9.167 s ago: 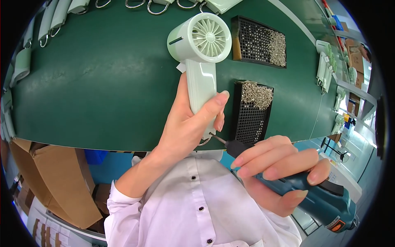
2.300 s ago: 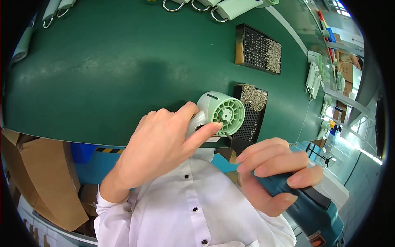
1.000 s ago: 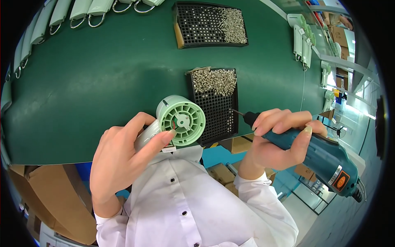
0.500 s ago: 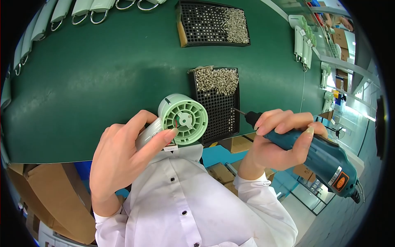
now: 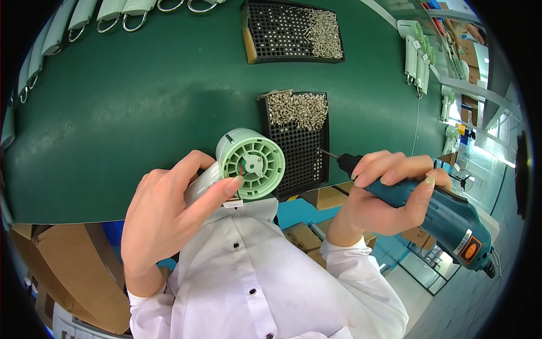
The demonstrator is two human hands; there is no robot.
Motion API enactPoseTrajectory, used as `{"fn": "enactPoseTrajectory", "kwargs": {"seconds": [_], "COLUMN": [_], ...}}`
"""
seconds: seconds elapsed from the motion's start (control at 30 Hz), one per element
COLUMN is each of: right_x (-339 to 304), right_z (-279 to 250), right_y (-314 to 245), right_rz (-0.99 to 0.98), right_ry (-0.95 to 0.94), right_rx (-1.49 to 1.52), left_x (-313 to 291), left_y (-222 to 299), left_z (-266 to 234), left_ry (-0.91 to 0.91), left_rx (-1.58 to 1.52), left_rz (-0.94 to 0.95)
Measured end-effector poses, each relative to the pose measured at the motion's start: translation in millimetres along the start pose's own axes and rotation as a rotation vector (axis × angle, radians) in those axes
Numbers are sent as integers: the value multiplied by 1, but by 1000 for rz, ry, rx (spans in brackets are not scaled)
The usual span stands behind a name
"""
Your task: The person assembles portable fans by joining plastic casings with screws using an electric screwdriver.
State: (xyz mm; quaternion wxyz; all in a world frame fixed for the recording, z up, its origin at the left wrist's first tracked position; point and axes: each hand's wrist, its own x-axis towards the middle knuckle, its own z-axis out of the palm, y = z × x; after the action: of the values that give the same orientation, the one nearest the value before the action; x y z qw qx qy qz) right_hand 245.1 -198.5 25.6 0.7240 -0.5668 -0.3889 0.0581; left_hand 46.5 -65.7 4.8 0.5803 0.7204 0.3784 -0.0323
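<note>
My left hand point(image 5: 166, 217) grips a pale green handheld fan point(image 5: 248, 164) over the near edge of the green table, its round slotted end turned up toward me. My right hand point(image 5: 384, 195) is wrapped around a teal electric screwdriver point(image 5: 446, 217). Its bit points left over the black perforated tray point(image 5: 299, 164), just right of the fan. A heap of small silver screws point(image 5: 296, 110) lies on the far end of that tray.
A second black screw tray point(image 5: 271, 28) sits farther back. Pale green parts with wire loops point(image 5: 110, 11) line the table's far left rim. The green table mat point(image 5: 130, 107) spreads left. Cardboard boxes point(image 5: 62, 271) stand under the table. More fan bodies point(image 5: 415, 56) hang at the right.
Over nine seconds the fan was lowered and turned so its round end faces up. In the last second the screwdriver tip drifted slightly over the tray; the fan barely moved.
</note>
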Motion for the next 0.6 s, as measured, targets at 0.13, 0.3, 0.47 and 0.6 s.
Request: {"fn": "enactPoseTrajectory", "kwargs": {"seconds": [0.13, 0.3, 0.47, 0.6], "right_x": [-1, -2, 0, 2], "right_z": [-1, 2, 4, 10], "right_y": [5, 4, -5, -17], "right_rz": [-8, -20, -12, -91], "right_ry": [-22, -16, 74, 71], "right_rx": [-9, -26, -1, 68], "left_x": [0, 0, -1, -3], "left_y": [0, -2, -4, -9], "left_z": [-1, 0, 0, 1], "left_ry": [-17, 3, -24, -23], "left_rx": [7, 24, -35, -37], "left_rz": [-29, -9, -27, 24]}}
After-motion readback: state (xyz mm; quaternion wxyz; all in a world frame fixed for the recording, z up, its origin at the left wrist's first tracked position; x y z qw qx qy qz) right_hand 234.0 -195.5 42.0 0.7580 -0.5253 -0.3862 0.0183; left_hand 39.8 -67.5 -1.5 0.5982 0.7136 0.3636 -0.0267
